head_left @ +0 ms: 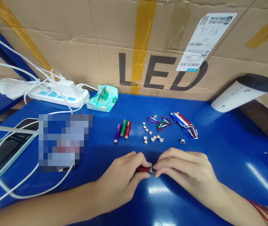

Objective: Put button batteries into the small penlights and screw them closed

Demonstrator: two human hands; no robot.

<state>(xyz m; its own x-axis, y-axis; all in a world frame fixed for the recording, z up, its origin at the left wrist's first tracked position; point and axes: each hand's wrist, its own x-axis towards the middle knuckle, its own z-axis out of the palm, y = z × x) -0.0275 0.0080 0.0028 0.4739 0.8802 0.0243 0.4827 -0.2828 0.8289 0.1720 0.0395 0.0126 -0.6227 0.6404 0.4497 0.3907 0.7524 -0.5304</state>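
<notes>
Between thumb and forefinger, my left hand [126, 175] pinches a small red metal tube [144, 169], which looks like a mini flashlight. My right hand [187, 169] closes its fingertips on the tube's silver end, which they partly hide. Beyond the hands lie a purple tube [117, 133], a green tube [123, 128] and another red tube [128, 130]. Several silver button cells [145, 138] are scattered to their right. Small coloured carabiners [162, 126] rest behind the cells. A loose silver cap [182, 141] sits nearest my right hand.
Several tubes with carabiners [183, 124] lie at the right. A white cup [239, 94] with a black lid leans there. A cardboard box [101, 37] walls the back. Leftward are a tissue pack [103, 99], power strip [60, 99], white cables and a phone [7, 147].
</notes>
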